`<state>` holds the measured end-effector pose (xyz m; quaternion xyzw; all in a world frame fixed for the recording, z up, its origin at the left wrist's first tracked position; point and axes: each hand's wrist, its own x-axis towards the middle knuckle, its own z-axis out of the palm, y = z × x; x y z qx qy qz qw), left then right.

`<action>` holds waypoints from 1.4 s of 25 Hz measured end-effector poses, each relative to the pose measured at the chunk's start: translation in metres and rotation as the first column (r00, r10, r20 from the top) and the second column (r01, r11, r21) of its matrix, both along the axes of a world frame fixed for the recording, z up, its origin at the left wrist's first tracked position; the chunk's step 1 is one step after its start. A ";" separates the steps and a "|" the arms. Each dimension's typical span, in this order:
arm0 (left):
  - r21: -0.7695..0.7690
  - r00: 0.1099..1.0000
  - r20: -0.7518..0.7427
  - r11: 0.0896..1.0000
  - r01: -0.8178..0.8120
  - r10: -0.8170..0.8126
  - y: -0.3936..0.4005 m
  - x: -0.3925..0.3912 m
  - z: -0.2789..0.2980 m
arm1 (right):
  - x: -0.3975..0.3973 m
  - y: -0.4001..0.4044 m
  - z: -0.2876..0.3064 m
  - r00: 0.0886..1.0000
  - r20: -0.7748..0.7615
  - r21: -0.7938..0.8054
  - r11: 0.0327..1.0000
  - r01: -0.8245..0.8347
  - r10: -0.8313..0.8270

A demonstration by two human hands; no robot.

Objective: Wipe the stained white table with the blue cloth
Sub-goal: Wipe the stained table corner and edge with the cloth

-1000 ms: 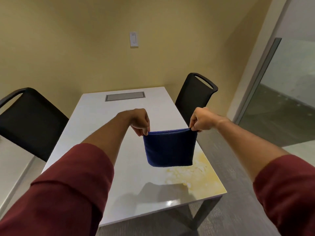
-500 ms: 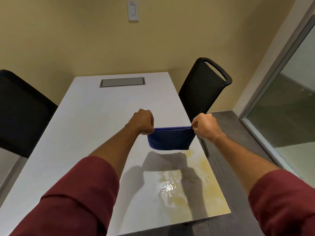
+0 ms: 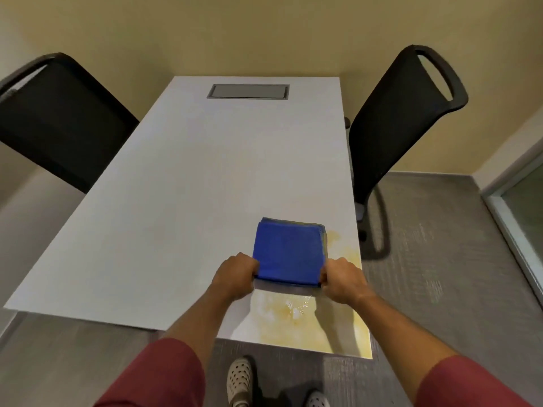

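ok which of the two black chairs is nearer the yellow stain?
The right-hand chair, whose back has an open handle cutout. The yellow stain spreads along the table's near right corner, on that chair's side. The other chair stands across the table on the left.

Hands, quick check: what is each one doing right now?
Left hand: closed on the near left corner of the blue cloth.
Right hand: closed on the cloth's near right corner.
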<state>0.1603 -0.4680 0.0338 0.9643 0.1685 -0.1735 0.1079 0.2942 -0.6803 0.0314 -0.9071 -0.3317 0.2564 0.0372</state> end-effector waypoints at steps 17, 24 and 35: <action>0.042 0.960 0.265 0.993 -0.107 0.092 0.059 -0.025 -0.102 | -0.033 0.110 -0.078 0.971 0.235 0.298 0.954 -0.027 -0.046; 0.105 0.953 0.288 0.986 -0.129 0.094 0.067 -0.027 -0.134 | -0.027 0.141 -0.112 0.949 0.314 0.157 0.987 -0.046 -0.006; 0.132 0.944 0.318 0.982 -0.132 0.084 0.066 -0.025 -0.135 | -0.015 0.156 -0.115 0.937 0.348 0.130 0.990 -0.057 0.008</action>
